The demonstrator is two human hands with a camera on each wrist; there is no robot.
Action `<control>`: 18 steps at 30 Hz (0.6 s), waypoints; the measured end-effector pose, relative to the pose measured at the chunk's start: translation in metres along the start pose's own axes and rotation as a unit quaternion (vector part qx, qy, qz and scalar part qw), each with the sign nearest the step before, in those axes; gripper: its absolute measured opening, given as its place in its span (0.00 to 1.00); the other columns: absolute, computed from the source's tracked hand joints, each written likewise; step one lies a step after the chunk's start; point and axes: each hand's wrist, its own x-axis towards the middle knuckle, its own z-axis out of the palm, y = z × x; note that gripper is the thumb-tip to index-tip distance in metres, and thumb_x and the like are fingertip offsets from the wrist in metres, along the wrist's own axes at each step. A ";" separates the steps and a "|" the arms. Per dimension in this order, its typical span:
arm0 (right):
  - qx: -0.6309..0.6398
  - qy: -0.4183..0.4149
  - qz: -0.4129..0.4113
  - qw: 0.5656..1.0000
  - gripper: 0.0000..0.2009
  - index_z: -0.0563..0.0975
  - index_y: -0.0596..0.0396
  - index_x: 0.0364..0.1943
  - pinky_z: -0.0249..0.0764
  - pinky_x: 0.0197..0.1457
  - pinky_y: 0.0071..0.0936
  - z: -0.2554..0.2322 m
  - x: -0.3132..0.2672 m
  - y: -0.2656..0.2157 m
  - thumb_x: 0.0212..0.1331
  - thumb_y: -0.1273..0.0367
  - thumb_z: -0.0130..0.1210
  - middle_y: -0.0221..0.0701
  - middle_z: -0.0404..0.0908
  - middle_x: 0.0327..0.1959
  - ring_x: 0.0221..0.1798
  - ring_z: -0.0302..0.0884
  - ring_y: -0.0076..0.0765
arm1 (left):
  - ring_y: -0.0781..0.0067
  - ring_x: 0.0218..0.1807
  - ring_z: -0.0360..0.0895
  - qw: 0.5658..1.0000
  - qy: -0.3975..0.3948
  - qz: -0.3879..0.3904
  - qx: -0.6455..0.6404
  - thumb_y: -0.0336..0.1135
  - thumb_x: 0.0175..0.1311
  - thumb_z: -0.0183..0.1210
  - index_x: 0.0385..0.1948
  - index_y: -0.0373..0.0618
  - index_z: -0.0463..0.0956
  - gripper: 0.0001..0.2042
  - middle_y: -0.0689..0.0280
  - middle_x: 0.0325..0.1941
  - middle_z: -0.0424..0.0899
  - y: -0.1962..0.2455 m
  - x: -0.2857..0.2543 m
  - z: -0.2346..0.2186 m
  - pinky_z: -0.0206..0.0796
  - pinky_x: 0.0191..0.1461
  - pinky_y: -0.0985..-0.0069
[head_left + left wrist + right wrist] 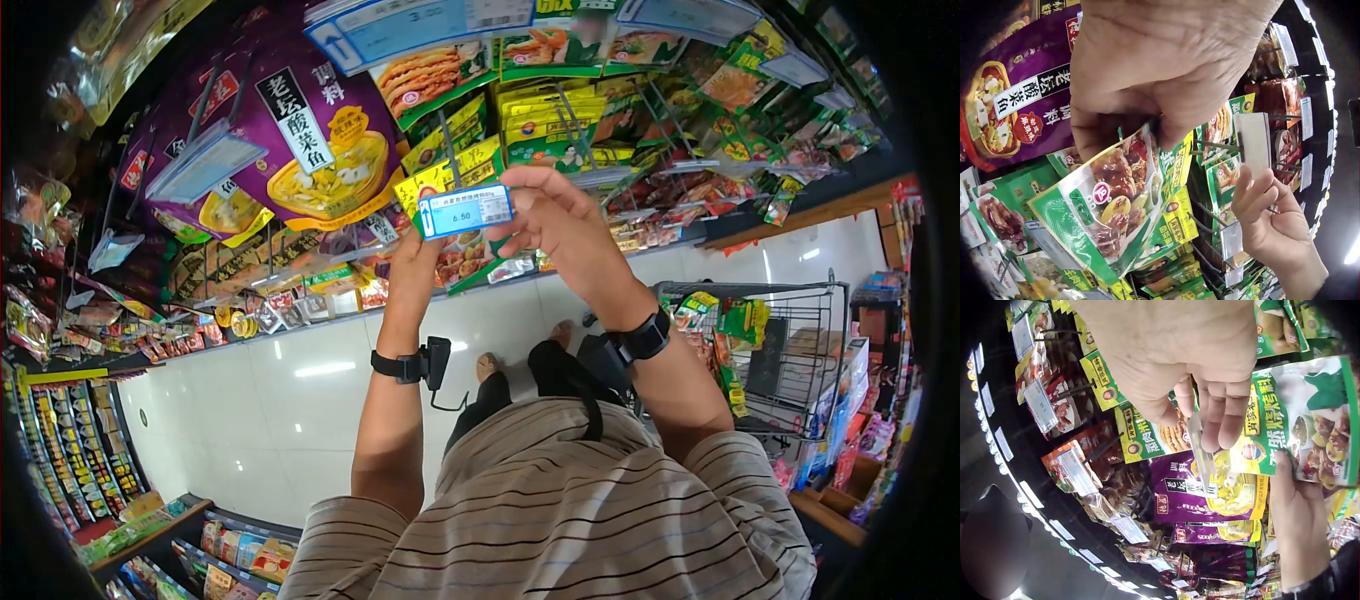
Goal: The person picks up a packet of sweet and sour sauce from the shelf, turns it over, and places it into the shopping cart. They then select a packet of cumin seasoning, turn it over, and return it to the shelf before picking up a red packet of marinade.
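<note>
Near the middle of the head view, my left hand (412, 265) grips a green, white and yellow seasoning packet (1107, 203) by its edge. Its front has pictures of cooked meat, seen in both wrist views. My right hand (575, 235) pinches the side of a blue-and-white price tag (466, 212) reading 6.50. In the right wrist view, the clear tag holder (1200, 447) is edge-on between right thumb and fingers. The tag covers part of the packet in the head view. More yellow-green packets (1175, 219) hang on hooks just behind.
Large purple packets (300, 130) hang to the left, with more price tags (205, 165) on hook ends. A wire shopping cart (790, 350) holding green packets stands at the right. Low shelves (190, 515) are behind on the left, over a shiny tiled floor (240, 430).
</note>
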 end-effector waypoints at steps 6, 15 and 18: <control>0.008 -0.002 0.019 1.000 0.15 0.71 0.57 0.57 0.82 0.44 0.31 -0.004 -0.002 -0.002 0.71 0.66 0.50 0.37 0.80 0.45 0.45 0.84 0.36 | 0.78 0.49 0.79 0.998 0.026 0.012 0.059 0.39 0.73 0.55 0.53 0.39 0.78 0.15 0.66 0.49 0.84 -0.015 0.005 -0.001 0.71 0.52 0.78; 0.027 -0.034 0.057 0.997 0.16 0.70 0.59 0.59 0.81 0.47 0.33 -0.021 -0.013 0.015 0.72 0.66 0.47 0.40 0.79 0.52 0.46 0.84 0.38 | 0.77 0.46 0.79 0.997 0.067 -0.024 -0.016 0.37 0.73 0.54 0.51 0.40 0.79 0.13 0.67 0.47 0.84 -0.015 0.003 0.007 0.71 0.50 0.78; 0.051 -0.037 0.073 0.995 0.17 0.69 0.60 0.58 0.81 0.47 0.34 -0.027 -0.019 0.024 0.71 0.65 0.47 0.43 0.79 0.53 0.45 0.84 0.38 | 0.77 0.47 0.77 0.996 0.086 -0.025 -0.021 0.34 0.72 0.53 0.49 0.38 0.79 0.12 0.66 0.48 0.83 -0.004 0.009 0.017 0.68 0.53 0.76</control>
